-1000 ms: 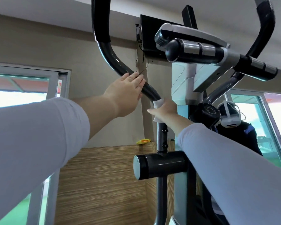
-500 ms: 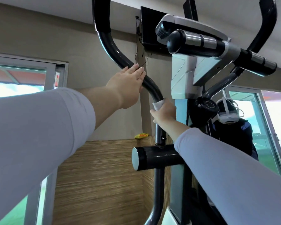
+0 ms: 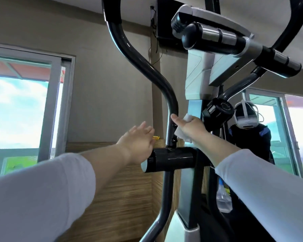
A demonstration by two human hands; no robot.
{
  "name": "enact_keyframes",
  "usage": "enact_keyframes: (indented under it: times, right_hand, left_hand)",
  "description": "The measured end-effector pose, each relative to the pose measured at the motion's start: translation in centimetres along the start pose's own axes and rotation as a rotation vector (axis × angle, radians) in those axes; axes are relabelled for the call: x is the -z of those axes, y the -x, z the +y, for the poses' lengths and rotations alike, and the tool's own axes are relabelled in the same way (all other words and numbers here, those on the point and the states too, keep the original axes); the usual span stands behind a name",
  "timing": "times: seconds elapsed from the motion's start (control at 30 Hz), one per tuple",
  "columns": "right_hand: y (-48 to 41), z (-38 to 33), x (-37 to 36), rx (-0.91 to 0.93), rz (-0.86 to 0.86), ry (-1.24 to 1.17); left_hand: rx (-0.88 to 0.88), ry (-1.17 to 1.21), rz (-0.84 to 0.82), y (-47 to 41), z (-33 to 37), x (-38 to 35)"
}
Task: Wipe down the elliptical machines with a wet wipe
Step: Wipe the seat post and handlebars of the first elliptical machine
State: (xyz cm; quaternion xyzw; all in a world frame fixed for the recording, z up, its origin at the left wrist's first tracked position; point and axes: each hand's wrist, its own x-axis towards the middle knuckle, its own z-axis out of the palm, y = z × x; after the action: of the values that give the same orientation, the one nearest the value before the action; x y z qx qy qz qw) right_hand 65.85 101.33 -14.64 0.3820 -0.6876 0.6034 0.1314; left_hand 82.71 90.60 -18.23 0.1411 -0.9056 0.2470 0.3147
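The elliptical machine fills the middle of the view, with its curved black left handlebar [image 3: 142,67] running down to a black pivot cylinder [image 3: 170,158]. My right hand [image 3: 189,126] wraps around the lower handlebar just above the pivot, pressing a white wet wipe [image 3: 182,133] against the tube. My left hand [image 3: 138,142] hovers beside the bar at the pivot's left end, fingers spread, holding nothing. The grey console post [image 3: 199,70] and short black grips [image 3: 213,39] sit above and to the right.
Another person in a dark top and a white headset [image 3: 247,117] stands behind the machine at right. A clear spray bottle [image 3: 223,201] shows low behind my right forearm. Windows [image 3: 19,105] flank the wood-panelled wall [image 3: 126,193]; a dark screen [image 3: 164,21] hangs high.
My right hand has slid the wipe down the handlebar toward the pivot. My left hand has come off the upper bend of the bar and dropped to the pivot's height.
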Motion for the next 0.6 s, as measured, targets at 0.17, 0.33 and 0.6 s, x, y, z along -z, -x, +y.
enact_keyframes:
  times: [0.17,0.33,0.6]
  right_hand:
    - [2.0,-0.3,-4.1,-0.092,0.046,0.049]
    - [-0.2,-0.1,-5.2,-0.252,-0.032,-0.213]
    - [-0.2,0.5,-5.4,-0.215,0.037,-0.269]
  left_hand:
    - [0.151,0.391,-0.034,1.1,2.7,-4.8]
    - [0.238,0.507,0.106,1.0,3.1,-5.0]
    - [0.231,0.543,0.067,1.1,2.3,-4.3]
